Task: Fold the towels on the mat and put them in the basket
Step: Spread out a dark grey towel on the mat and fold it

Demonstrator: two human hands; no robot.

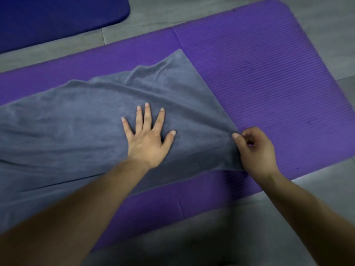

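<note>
Grey floor (201,237) bearing a purple mat (269,83). Left hand (148,139) lies flat, fingers spread, pressing the grey towel (67,131). Right hand (256,150) pinches the towel's near right corner with curled fingers. The towel lies on the mat, spread but rumpled, running past the left edge. Judged stage: smoothing, early. Folding and basket placement remain; no basket is visible. A dark blue mat (57,16) lies far left.

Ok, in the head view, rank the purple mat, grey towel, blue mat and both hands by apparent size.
1. purple mat
2. grey towel, cut off at left
3. blue mat, only a corner showing
4. left hand and right hand look alike, so unranked
</note>
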